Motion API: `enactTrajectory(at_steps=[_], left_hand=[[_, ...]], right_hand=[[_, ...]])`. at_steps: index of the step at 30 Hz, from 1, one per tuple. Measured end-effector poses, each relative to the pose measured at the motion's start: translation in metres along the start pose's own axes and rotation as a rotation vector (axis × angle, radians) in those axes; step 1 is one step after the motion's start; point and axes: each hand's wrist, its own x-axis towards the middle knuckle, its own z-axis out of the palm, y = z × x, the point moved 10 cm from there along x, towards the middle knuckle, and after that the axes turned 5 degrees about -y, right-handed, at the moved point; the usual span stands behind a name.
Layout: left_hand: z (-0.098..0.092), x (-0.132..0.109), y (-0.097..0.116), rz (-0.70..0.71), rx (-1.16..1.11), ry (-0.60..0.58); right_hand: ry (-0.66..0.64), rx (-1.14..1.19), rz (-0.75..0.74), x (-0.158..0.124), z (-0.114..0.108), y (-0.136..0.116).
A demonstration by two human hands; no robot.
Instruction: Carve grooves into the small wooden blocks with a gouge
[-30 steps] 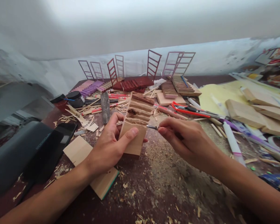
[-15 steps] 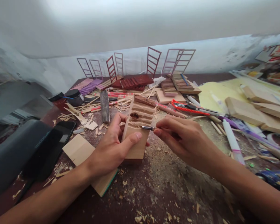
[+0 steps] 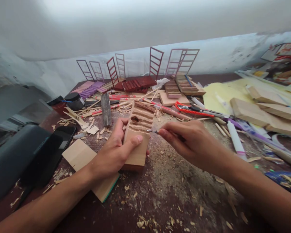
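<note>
My left hand point(image 3: 120, 150) grips a wooden block point(image 3: 135, 153) from its left side, thumb lying across the front face. Wavy grooves run across the block's upper part, with a dark knot hole near the left edge. Between the thumb and fingers of my right hand point(image 3: 189, 139) is a small carving gouge point(image 3: 152, 131); its handle is mostly hidden in the hand. The metal tip sits at the right edge of the block, by the lowest groove. Below my left forearm lies a flat wooden board point(image 3: 81, 155) with a green edge.
Wood shavings litter the dark table point(image 3: 160, 207). An orange utility knife point(image 3: 194, 110) lies beyond my right hand. At the back stand small ladder-like frames point(image 3: 156, 63) and grooved pieces. Wooden blocks point(image 3: 249, 111) are at right, a black phone point(image 3: 65, 137) and jars point(image 3: 74, 101) at left.
The gouge tip has shifted slightly toward the block's right edge and shows less of its width. The whole scene sits a little further left in view. Both grips stay the same.
</note>
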Motion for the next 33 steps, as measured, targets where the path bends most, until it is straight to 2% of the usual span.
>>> enactTrajectory(at_steps=[11,18,26,33], left_hand=[[0.003,0.002,-0.001,0.006,0.013,-0.045],[0.008,0.005,-0.002,-0.026,0.034,-0.091],[0.01,0.003,-0.002,-0.02,0.103,-0.089],[0.007,0.002,0.0,-0.005,0.153,-0.062]], right_hand=[[-0.043,0.086,0.065,0.002,0.012,0.001],[-0.13,0.115,0.132,-0.001,0.028,0.009],[-0.115,0.05,0.145,-0.002,0.025,0.005],[-0.103,0.23,0.152,0.0,0.031,0.004]])
